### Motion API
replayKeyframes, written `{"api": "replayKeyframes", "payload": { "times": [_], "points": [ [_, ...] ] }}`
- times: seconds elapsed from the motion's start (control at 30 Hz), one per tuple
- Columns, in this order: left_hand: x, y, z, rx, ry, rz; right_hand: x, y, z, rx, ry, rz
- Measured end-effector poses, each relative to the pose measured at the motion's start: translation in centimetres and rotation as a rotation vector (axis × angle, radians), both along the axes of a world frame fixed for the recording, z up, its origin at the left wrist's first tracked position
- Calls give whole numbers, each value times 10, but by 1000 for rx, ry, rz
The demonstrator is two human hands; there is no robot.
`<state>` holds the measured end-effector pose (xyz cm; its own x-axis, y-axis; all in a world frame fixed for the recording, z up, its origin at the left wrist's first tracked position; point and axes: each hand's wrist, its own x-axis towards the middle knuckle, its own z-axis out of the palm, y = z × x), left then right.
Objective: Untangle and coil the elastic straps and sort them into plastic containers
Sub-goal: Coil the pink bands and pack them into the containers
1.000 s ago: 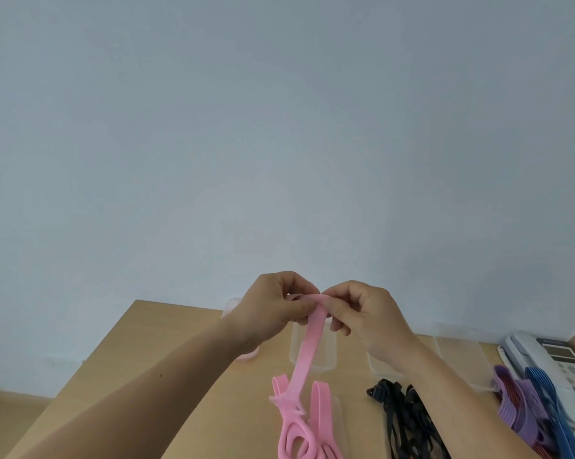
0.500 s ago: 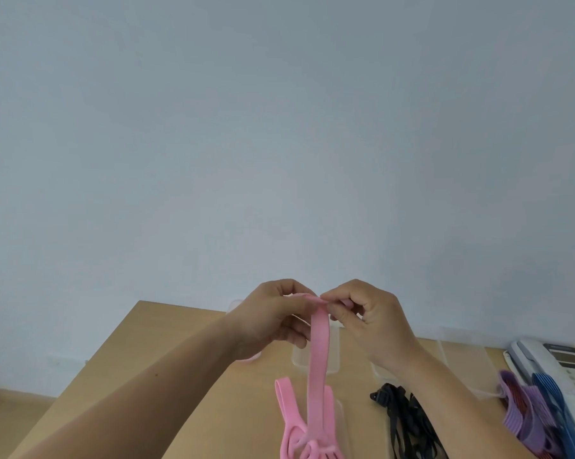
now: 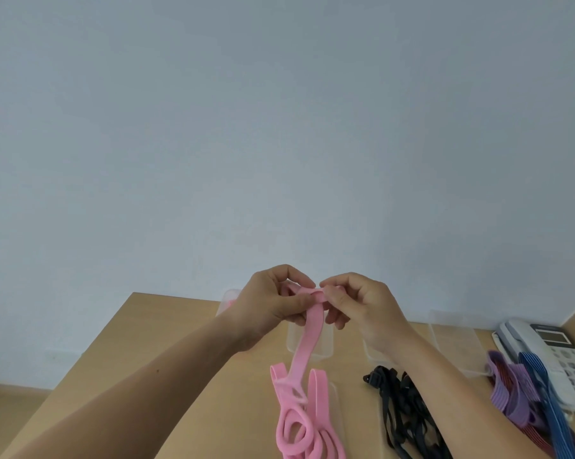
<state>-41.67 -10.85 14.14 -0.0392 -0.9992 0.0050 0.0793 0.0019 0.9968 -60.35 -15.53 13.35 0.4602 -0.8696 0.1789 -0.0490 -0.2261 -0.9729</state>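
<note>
Pink strap (image 3: 307,339) runs up from its tangle on the table (image 3: 180,326), its top end pinched by our left grip (image 3: 272,299) and right grip (image 3: 362,306), both clamped on it above the clear containers (image 3: 455,339). Black straps (image 3: 402,412) lie on the table beside the pink tangle.

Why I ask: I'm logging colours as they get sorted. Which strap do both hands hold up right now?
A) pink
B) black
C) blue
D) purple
A: the left hand and the right hand both pinch the top end of the pink strap, while the black straps, the blue strap and the purple strap lie untouched.
</note>
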Motion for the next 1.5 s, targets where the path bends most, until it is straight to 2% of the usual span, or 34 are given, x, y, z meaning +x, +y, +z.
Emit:
{"api": "replayKeyframes", "payload": {
  "times": [0.13, 0.27, 0.4, 0.6, 0.7, 0.87, 1.0, 1.27, 1.4, 1.5],
  "points": [
    [1, 1, -7, 7, -47, -1, 2, 1, -2, 3, 11, -6],
    [4, 1, -4, 115, -16, -76, 2, 1, -5, -99, 32, -24],
    [7, -1, -1, 165, -111, -117, 4, 3, -9, -226, 84, -82],
    [6, -1, 1, 260, 90, -178, 2, 5, -11, -482, 123, -140],
    [3, -2, -2, 250, 106, -117, 1, 5, -14, -448, 116, -133],
    [0, -3, -5, 168, 130, -58, -1, 5, -16, -80, -58, -41],
    [0, -3, -8, 31, 57, -37, -3, 4, -14, 64, -93, 36],
    [-3, -2, -12, 53, -135, -55, -1, 0, -19, 5, -22, -37],
    [-1, -2, -10, 146, -127, -132, -3, 0, -26, -48, -15, -42],
    [0, -3, -10, 212, -31, -177, -3, 1, -31, -131, 5, -56]
  ]
}}
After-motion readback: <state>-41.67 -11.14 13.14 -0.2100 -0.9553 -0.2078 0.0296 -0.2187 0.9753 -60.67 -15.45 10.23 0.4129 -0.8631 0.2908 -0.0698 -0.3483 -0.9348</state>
